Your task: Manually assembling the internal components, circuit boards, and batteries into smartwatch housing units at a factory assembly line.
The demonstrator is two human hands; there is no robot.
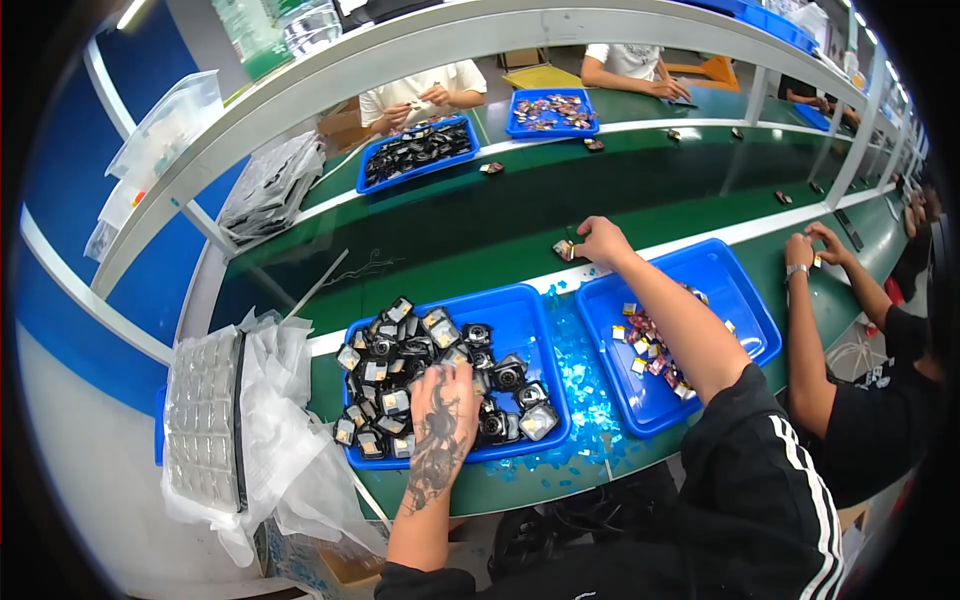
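Observation:
My left hand [447,410] reaches down into a pile of black camera-like housings [507,374] in a blue tray [548,350]. Its fingers curl downward among the pieces, and what they grip is hidden. My right arm stretches across a second blue tray [735,290] to the green conveyor belt. There my right hand [603,243] pinches a small dark part with a pale face [564,249], at the belt's near edge. Under my right forearm lie small parts with white and yellow faces [648,345] in that second tray.
Blue film scraps [580,380] litter the bench between the trays. Left of them stand clear plastic trays [205,420] with crumpled white wrapping [285,440]. A co-worker's hands [812,243] work at right; others sit across the belt [480,225] behind blue trays. A metal rail [420,60] arches overhead.

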